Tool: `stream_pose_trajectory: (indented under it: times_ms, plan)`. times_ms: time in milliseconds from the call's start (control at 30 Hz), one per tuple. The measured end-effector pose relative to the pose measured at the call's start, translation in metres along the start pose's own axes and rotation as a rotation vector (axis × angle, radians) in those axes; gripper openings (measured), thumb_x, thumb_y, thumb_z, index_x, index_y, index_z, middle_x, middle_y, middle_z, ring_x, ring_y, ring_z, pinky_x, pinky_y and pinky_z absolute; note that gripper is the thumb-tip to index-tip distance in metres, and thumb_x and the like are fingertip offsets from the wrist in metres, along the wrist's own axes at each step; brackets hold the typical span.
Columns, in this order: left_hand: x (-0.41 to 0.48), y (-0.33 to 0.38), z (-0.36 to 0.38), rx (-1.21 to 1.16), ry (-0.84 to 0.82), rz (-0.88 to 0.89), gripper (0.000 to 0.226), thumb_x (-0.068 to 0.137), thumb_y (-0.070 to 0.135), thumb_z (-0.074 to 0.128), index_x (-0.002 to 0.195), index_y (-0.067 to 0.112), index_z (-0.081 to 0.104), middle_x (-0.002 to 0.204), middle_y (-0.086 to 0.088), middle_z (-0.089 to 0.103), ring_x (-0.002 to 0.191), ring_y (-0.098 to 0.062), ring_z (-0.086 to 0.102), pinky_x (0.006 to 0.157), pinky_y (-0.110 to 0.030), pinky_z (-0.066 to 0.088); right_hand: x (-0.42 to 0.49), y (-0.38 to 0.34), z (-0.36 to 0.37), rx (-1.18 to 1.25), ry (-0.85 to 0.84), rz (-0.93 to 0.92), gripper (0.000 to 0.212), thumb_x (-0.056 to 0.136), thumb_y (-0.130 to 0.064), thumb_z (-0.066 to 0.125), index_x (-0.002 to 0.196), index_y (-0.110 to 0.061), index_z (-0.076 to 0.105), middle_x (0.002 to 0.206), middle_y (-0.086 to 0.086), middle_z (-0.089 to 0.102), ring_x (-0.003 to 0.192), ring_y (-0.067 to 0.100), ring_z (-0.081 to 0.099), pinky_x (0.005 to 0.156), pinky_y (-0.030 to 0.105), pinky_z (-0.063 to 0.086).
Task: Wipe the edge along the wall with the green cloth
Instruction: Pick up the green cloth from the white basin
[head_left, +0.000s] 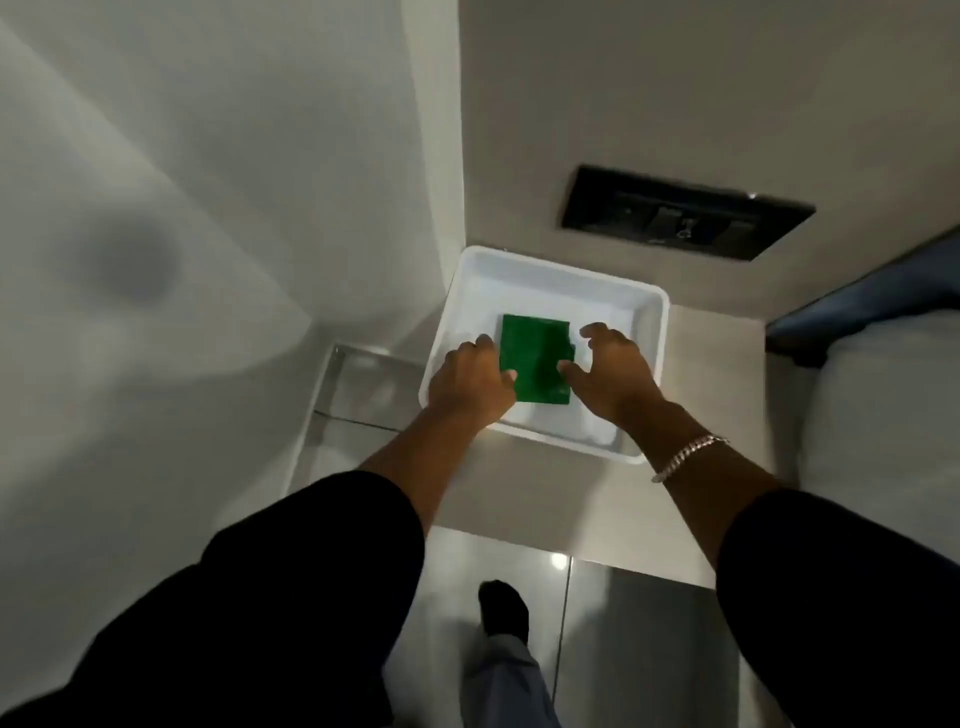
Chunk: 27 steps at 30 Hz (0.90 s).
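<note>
A folded green cloth (535, 358) lies flat inside a white plastic tray (649, 332) on a beige ledge in the corner. My left hand (470, 384) rests over the tray's left side, thumb and fingers touching the cloth's left edge. My right hand (610, 371) hovers at the cloth's right edge with fingers spread and curled, thumb touching the cloth. Neither hand has the cloth lifted. The ledge's back edge (727, 312) meets the beige wall right behind the tray.
A black switch panel (685, 213) is set in the beige wall above the tray. A white wall stands on the left with a glass shelf (358, 384) below it. A bed with a pale cover (883, 415) lies at the right. My foot (501, 608) stands on glossy floor tiles.
</note>
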<state>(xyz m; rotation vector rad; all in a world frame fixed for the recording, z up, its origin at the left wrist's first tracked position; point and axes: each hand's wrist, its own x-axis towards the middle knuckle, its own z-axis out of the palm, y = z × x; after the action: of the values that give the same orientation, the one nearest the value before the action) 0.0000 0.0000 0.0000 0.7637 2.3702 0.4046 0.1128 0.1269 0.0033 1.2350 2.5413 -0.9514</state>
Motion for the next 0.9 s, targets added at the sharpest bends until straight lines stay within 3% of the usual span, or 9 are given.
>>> stream_pose_trajectory:
  times_ms: [133, 267, 400, 467, 567, 633, 700, 900]
  plan:
    - [0.025, 0.003, 0.028, -0.165, -0.013, -0.157, 0.042, 0.089, 0.027, 0.063, 0.122, 0.002, 0.053, 0.126, -0.019, 0.060, 0.118, -0.036, 0.057, 0.092, -0.043, 0.049, 0.022, 0.002, 0.030, 0.100, 0.023, 0.105, 0.055, 0.088, -0.027, 0.065, 0.134, -0.007, 0.042, 0.130, 0.018, 0.056, 0.119, 0.034, 0.053, 0.095, 0.040, 0.045]
    - [0.041, 0.006, 0.044, -0.426, 0.046, -0.307, 0.036, 0.078, 0.010, 0.070, 0.111, 0.002, 0.061, 0.113, -0.018, 0.068, 0.105, -0.034, 0.066, 0.080, -0.037, 0.055, 0.031, 0.009, 0.050, 0.201, 0.096, 0.169, 0.060, 0.081, -0.013, 0.069, 0.134, -0.006, 0.043, 0.126, 0.018, 0.059, 0.116, 0.034, 0.055, 0.097, 0.045, 0.049]
    - [0.045, 0.005, 0.041, -0.616, 0.023, -0.439, 0.030, 0.073, 0.005, 0.072, 0.103, 0.003, 0.069, 0.103, -0.014, 0.073, 0.094, -0.028, 0.071, 0.071, -0.027, 0.053, 0.027, 0.008, 0.054, 0.368, 0.164, 0.153, 0.055, 0.079, 0.000, 0.065, 0.131, -0.006, 0.050, 0.113, 0.016, 0.067, 0.102, 0.031, 0.064, 0.091, 0.043, 0.055]
    - [0.036, 0.004, 0.032, -0.670, 0.033, -0.446, 0.027, 0.073, 0.005, 0.071, 0.100, 0.003, 0.071, 0.101, -0.015, 0.075, 0.092, -0.028, 0.072, 0.072, -0.027, 0.056, 0.016, 0.002, 0.050, 0.441, 0.202, 0.127, 0.051, 0.079, 0.001, 0.065, 0.128, -0.008, 0.054, 0.109, 0.012, 0.068, 0.091, 0.024, 0.065, 0.083, 0.036, 0.058]
    - [0.004, 0.001, 0.015, -0.737, 0.097, -0.416, 0.030, 0.074, 0.004, 0.071, 0.104, 0.006, 0.073, 0.103, -0.011, 0.075, 0.094, -0.027, 0.071, 0.083, -0.030, 0.059, -0.010, -0.012, 0.041, 0.529, 0.250, 0.088, 0.048, 0.080, 0.000, 0.066, 0.125, -0.011, 0.057, 0.102, 0.004, 0.066, 0.078, 0.016, 0.064, 0.068, 0.021, 0.057]
    - [-0.026, -0.004, 0.001, -0.787, 0.150, -0.405, 0.031, 0.072, 0.005, 0.072, 0.103, 0.008, 0.074, 0.100, -0.011, 0.076, 0.093, -0.028, 0.072, 0.088, -0.037, 0.061, -0.035, -0.025, 0.036, 0.570, 0.262, 0.051, 0.047, 0.080, -0.002, 0.068, 0.124, -0.013, 0.058, 0.100, 0.002, 0.066, 0.079, 0.014, 0.065, 0.065, 0.020, 0.057]
    - [-0.058, -0.013, -0.012, -0.828, 0.177, -0.413, 0.032, 0.070, 0.005, 0.073, 0.103, 0.009, 0.075, 0.099, -0.014, 0.078, 0.091, -0.029, 0.074, 0.088, -0.044, 0.063, -0.064, -0.040, 0.035, 0.593, 0.260, 0.013, 0.046, 0.080, -0.003, 0.070, 0.123, -0.016, 0.058, 0.097, 0.000, 0.065, 0.078, 0.009, 0.064, 0.062, 0.014, 0.055]
    - [-0.184, -0.070, -0.030, -0.875, 0.246, -0.460, 0.029, 0.068, 0.008, 0.074, 0.096, 0.013, 0.077, 0.091, -0.011, 0.079, 0.087, -0.026, 0.074, 0.083, -0.044, 0.064, -0.173, -0.082, 0.058, 0.618, 0.143, -0.122, 0.043, 0.080, 0.001, 0.070, 0.119, -0.011, 0.058, 0.093, 0.003, 0.064, 0.080, 0.002, 0.062, 0.060, 0.008, 0.050]
